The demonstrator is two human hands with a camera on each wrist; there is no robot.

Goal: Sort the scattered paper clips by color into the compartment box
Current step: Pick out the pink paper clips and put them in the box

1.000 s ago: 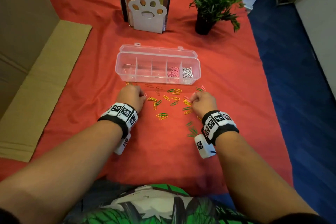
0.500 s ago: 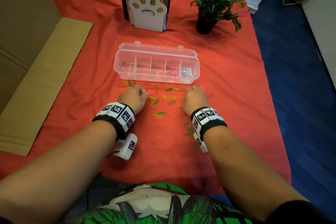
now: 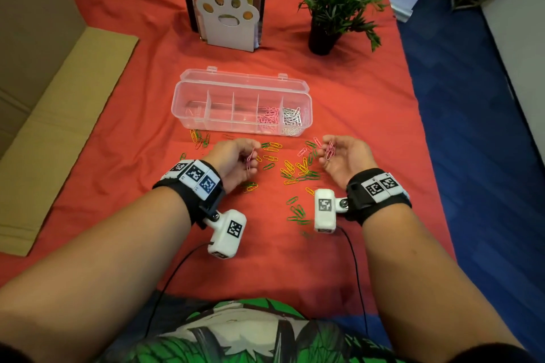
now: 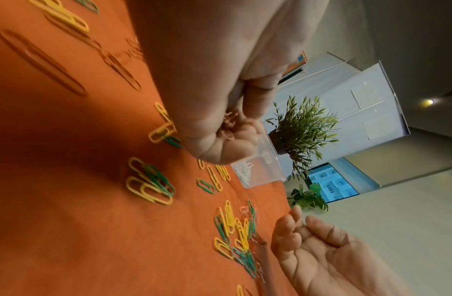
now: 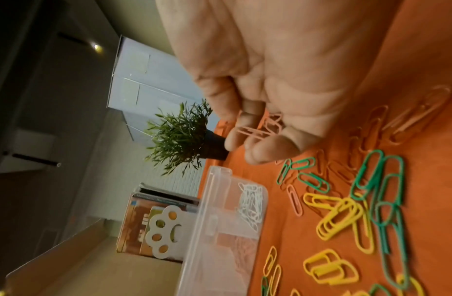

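Pink clips (image 5: pixel 260 128) in right hand (image 5: pixel 258 80), wrist view only clear

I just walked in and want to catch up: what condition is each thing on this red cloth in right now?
Clear plastic compartment box: lid open, three left compartments look empty.
Pink paper clips in box: fourth compartment.
White paper clips in box: rightmost compartment.
Yellow and green paper clips: loose on cloth.
Left hand: grip on pink clips.
Right hand: grip on pink clips.
Potted green plant: upright.
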